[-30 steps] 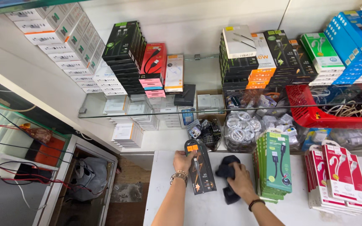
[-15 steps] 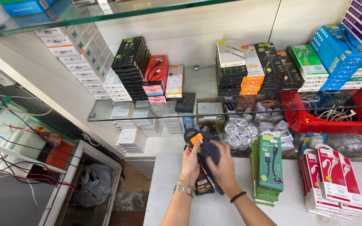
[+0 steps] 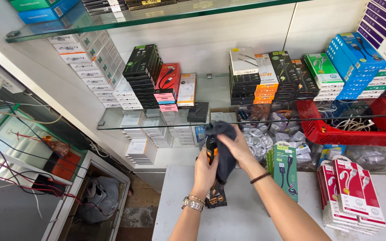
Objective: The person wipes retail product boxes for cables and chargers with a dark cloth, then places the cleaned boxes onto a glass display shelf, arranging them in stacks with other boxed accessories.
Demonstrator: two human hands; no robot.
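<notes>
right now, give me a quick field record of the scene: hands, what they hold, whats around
left hand: grips a black and orange package, upright over the white counter
right hand: presses a dark cloth against the package
nearest stock: green boxes to the right, then red and white packs
behind: glass shelf with stacked boxes, red basket

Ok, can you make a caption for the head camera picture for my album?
Left hand holds a black-and-orange boxed item while right hand wipes it with a dark cloth.
</notes>
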